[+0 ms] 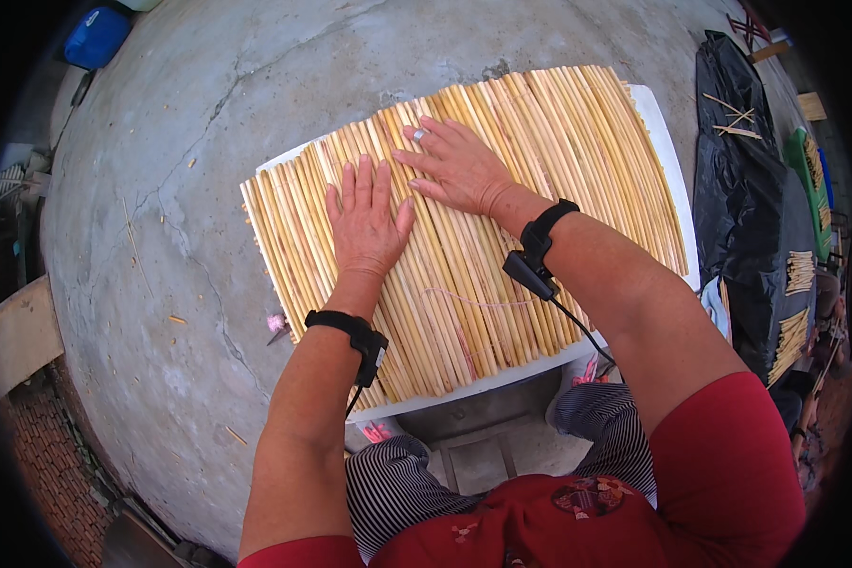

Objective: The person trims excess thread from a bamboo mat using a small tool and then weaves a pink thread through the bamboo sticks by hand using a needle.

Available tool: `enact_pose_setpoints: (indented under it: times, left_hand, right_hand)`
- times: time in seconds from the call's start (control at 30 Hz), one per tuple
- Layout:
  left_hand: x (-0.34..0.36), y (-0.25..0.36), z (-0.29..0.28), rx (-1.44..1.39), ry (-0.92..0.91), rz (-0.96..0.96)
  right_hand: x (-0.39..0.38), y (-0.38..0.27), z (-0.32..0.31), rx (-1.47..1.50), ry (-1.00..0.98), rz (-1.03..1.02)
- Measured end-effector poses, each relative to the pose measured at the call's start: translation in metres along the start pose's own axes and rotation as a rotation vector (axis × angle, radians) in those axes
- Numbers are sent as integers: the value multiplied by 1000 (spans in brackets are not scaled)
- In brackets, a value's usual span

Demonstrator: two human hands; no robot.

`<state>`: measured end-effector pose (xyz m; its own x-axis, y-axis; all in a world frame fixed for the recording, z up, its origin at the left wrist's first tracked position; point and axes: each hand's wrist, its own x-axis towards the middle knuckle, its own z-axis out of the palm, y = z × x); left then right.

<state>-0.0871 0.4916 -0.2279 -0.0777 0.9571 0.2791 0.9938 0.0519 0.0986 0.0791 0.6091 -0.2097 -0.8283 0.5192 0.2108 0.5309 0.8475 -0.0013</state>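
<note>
A mat of pale yellow reed-like sticks (502,275), laid side by side, covers most of a white board or tabletop (667,170) in front of me. My left hand (367,216) lies flat on the sticks left of the middle, fingers spread and pointing away from me. To its right, my right hand (459,168) also rests flat on the sticks, with a ring on one finger. Neither hand holds anything. A thin pinkish thread (478,301) curves loosely across the near part of the mat.
Black plastic sheeting (743,189) lies at the right, with loose sticks and stick bundles (790,346) on it. Beyond it is a green container (809,180) holding sticks. A blue drum (97,38) stands far left. Scissors with a pink handle (275,327) show by the table's left edge.
</note>
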Motion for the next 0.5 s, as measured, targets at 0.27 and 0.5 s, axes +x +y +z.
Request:
enact_pose_setpoints:
  times: [0.27, 0.5]
  left_hand:
    - [0, -1, 0, -13, 12, -1]
    - [0, -1, 0, 1, -11, -4]
  right_hand:
    - [0, -1, 0, 90, 91, -22]
    - [-1, 0, 1, 74, 81, -18]
